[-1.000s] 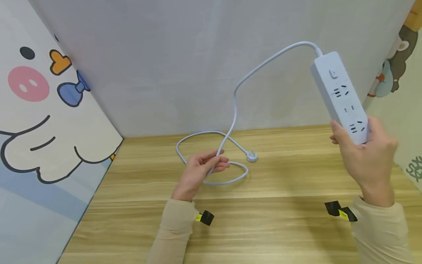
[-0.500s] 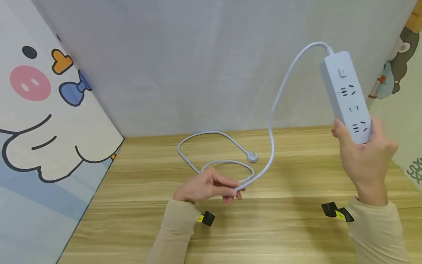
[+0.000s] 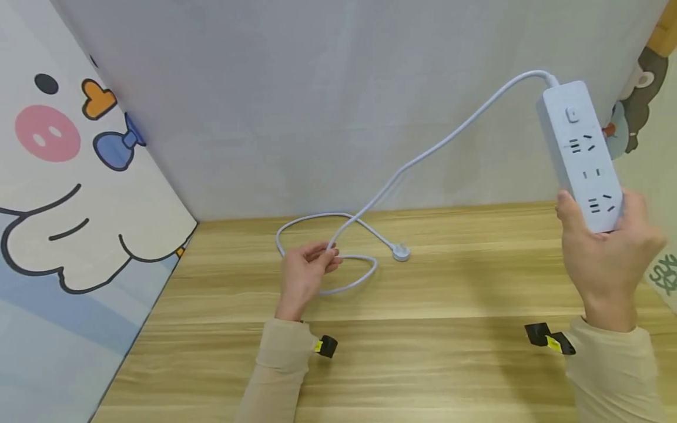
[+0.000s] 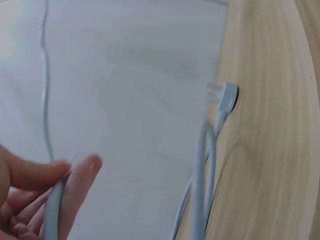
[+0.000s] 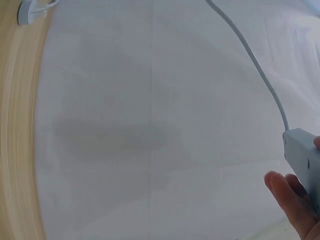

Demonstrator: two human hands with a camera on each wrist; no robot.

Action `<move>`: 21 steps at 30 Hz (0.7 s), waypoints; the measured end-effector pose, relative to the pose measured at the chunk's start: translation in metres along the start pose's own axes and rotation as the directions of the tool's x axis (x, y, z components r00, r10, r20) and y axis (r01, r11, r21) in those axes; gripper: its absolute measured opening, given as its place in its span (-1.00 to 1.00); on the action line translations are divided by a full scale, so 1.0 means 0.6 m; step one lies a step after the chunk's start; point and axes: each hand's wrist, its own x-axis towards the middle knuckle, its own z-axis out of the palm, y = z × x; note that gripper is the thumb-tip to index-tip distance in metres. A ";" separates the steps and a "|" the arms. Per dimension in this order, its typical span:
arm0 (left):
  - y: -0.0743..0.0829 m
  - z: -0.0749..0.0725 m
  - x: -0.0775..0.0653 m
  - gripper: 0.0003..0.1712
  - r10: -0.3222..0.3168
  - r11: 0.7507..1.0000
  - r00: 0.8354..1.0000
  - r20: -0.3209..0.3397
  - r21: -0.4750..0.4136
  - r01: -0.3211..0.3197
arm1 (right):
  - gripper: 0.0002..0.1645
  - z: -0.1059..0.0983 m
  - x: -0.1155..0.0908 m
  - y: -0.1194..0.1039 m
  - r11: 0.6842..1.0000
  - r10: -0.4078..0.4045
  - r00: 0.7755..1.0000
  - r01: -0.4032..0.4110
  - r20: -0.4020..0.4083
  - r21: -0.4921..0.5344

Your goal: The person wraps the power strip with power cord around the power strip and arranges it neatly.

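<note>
A white power strip [image 3: 584, 155] with a switch and several sockets is held up at the right by my right hand [image 3: 608, 258], which grips its lower end. From its top end a white cord [image 3: 423, 155] slopes down to my left hand [image 3: 305, 273], whose thumb and fingers pinch it above the table. In the left wrist view the thumb [image 4: 37, 174] presses the cord against the fingers. Beyond that hand the cord loops on the table and ends in a round plug [image 3: 401, 252], prongs up. The right wrist view shows the strip's corner [image 5: 300, 150] with fingers around it.
The wooden table [image 3: 423, 364] meets a pale grey wall [image 3: 296, 117] at the back. A cartoon-printed panel [image 3: 106, 194] stands along the left, and another printed panel [image 3: 642, 176] along the right. Each sleeve cuff carries a small black device [image 3: 328, 346].
My right hand has carried the power strip further right. The left hand went right and down along the cord, then came back up and left, still pinching it; the cord is now straighter.
</note>
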 end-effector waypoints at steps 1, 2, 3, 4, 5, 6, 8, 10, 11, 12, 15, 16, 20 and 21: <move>0.001 0.000 0.001 -0.71 0.004 0.999 0.998 -0.056 -0.033 -0.006 | -0.53 0.000 -0.002 -0.001 1.000 -0.018 1.000 0.018 0.016 0.018; 0.001 -0.001 0.002 -0.74 0.010 0.998 0.996 -0.093 -0.062 -0.016 | -0.52 -0.001 -0.003 -0.002 0.999 -0.044 0.999 0.043 0.030 0.030; 0.003 -0.003 0.002 -0.78 0.013 0.996 0.994 -0.112 -0.086 -0.022 | -0.52 -0.002 -0.004 -0.003 0.997 -0.069 0.997 0.067 0.040 0.040; 0.005 -0.004 0.002 -0.81 0.015 0.993 0.994 -0.108 -0.117 -0.027 | -0.51 -0.002 -0.004 -0.005 0.995 -0.085 0.995 0.082 0.049 0.054; 0.006 -0.005 0.001 -0.84 0.021 0.988 0.996 -0.089 -0.152 -0.034 | -0.51 -0.003 -0.004 -0.006 0.992 -0.108 0.992 0.104 0.058 0.064; 0.008 -0.006 -0.001 -0.85 0.028 0.983 0.998 -0.059 -0.179 -0.038 | -0.51 -0.003 -0.005 -0.006 0.989 -0.132 0.989 0.126 0.071 0.075; 0.012 -0.007 -0.004 -0.87 0.043 0.977 0.999 0.012 -0.210 -0.039 | -0.49 -0.003 -0.006 -0.009 0.984 -0.168 0.980 0.160 0.110 0.078; 0.014 -0.005 -0.007 -0.90 0.058 0.972 0.994 0.098 -0.234 -0.033 | -0.43 0.000 -0.008 -0.011 0.980 -0.190 0.970 0.179 0.149 0.087; 0.015 -0.004 -0.008 -0.89 0.066 0.972 0.989 0.135 -0.233 -0.033 | -0.40 0.000 -0.009 -0.012 0.977 -0.206 0.963 0.193 0.173 0.087; 0.015 -0.003 -0.009 -0.85 0.071 0.974 0.985 0.160 -0.225 -0.033 | -0.40 0.001 -0.010 -0.013 0.974 -0.220 0.957 0.206 0.189 0.090; 0.017 -0.001 -0.010 -0.76 0.082 0.974 0.981 0.177 -0.222 -0.041 | -0.39 0.000 -0.011 -0.012 0.968 -0.247 0.945 0.231 0.216 0.097; 0.018 -0.002 -0.010 -0.77 0.090 0.969 0.984 0.151 -0.240 -0.052 | -0.38 0.000 -0.010 -0.011 0.966 -0.257 0.941 0.241 0.219 0.095; 0.026 -0.011 -0.012 -0.81 0.158 0.909 0.987 0.017 -0.392 -0.139 | -0.39 0.002 -0.009 -0.007 0.968 -0.250 0.945 0.239 0.210 0.075; 0.029 -0.014 -0.015 -0.81 0.194 0.890 0.981 0.008 -0.423 -0.172 | -0.40 0.004 -0.009 -0.006 0.972 -0.232 0.949 0.223 0.211 0.066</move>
